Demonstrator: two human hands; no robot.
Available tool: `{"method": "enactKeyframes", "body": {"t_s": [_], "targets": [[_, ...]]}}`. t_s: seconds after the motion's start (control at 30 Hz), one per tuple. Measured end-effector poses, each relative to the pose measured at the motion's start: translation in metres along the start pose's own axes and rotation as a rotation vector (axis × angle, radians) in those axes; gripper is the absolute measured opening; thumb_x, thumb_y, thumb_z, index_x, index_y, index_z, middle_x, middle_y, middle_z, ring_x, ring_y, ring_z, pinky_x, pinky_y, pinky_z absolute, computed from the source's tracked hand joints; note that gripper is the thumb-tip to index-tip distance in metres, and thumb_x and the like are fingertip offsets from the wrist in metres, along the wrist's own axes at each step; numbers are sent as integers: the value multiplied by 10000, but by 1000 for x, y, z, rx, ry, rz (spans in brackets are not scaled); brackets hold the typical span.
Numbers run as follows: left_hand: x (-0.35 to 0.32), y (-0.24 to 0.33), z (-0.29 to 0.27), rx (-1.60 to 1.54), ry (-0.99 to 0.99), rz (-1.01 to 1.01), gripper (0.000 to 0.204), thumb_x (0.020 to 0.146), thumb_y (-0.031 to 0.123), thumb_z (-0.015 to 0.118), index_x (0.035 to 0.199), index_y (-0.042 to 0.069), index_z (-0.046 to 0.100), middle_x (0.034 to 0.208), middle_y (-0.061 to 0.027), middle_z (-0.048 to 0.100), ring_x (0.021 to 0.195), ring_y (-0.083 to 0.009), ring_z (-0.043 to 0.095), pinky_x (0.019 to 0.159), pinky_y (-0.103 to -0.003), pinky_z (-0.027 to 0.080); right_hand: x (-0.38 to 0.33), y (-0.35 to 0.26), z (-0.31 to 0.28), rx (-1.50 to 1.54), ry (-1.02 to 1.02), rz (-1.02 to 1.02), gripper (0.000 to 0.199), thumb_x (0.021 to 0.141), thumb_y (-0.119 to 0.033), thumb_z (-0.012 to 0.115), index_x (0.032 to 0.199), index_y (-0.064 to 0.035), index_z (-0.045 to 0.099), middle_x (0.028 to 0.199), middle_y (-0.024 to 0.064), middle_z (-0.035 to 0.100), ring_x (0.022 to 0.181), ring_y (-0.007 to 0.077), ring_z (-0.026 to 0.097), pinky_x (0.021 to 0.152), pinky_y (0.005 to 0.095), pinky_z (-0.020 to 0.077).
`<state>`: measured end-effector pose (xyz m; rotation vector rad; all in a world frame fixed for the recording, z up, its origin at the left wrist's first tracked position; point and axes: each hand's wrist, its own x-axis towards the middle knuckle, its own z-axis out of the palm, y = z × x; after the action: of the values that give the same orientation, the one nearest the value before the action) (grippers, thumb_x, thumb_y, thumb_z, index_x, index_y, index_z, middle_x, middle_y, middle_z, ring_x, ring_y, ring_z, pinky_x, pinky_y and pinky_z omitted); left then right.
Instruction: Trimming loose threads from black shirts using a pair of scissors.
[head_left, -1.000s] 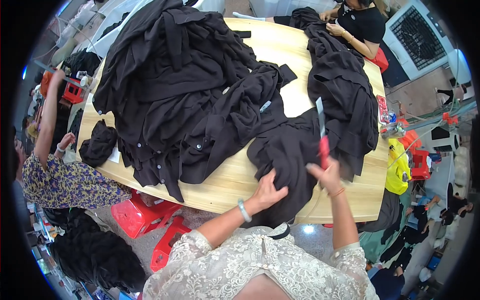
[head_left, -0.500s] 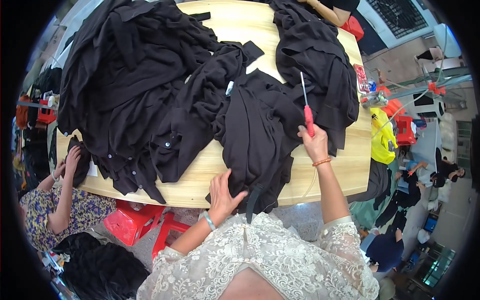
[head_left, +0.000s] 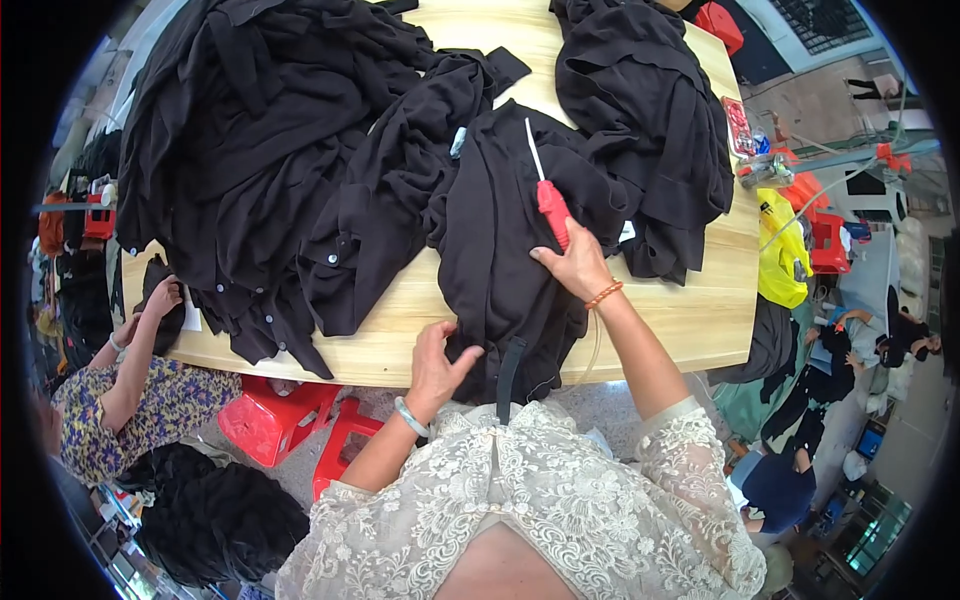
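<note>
My right hand (head_left: pixel 580 262) is closed around the red handle of a hand tool (head_left: pixel 552 205) with a long, thin, pale tip. The tip points away from me over a black garment (head_left: pixel 500 220), which lies bunched at the table's near edge. A thin pale cord hangs below my right wrist. At the garment's left side, my left hand (head_left: pixel 437 375) has its thumb stretched onto the cloth and its fingers loosely bent apart from it. A black strap (head_left: pixel 510 370) hangs over the near edge between my hands.
A large heap of black buttoned garments (head_left: pixel 270 160) covers the left of the wooden table (head_left: pixel 400 345); another black pile (head_left: pixel 645 130) lies at the far right. At the left, another person's hands (head_left: pixel 160 300) handle dark cloth. Red stools (head_left: pixel 275 420) stand below the near edge.
My right hand has brought the tool leftward from the garment's right side to above it. The left hand's spread fingers have bent. A small white label now shows at the garment's right.
</note>
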<state>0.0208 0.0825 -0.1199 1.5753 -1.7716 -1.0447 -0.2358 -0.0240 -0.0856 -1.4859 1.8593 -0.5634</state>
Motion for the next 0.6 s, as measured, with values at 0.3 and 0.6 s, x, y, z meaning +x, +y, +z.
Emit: {"method": "enactKeyframes", "body": {"t_s": [0.3,0.6], "targets": [[49,-7,-17,-582,255,-118,51,910,53,576,890,40,531,792,41,487,710,-34,435,643,-183,383,40,-38,-99,367,280,-310,390,819,-136,699,1164,15,599,1086,47,622,979,113,553,905,263,416],[82,13,-32,-508,235,-50,220,867,73,631,1076,25,580,882,-6,579,749,-50,539,656,-182,452,31,4,-86,-372,276,-61,383,857,-372,631,795,6,620,806,259,626,808,446,605,707,507,483]]}}
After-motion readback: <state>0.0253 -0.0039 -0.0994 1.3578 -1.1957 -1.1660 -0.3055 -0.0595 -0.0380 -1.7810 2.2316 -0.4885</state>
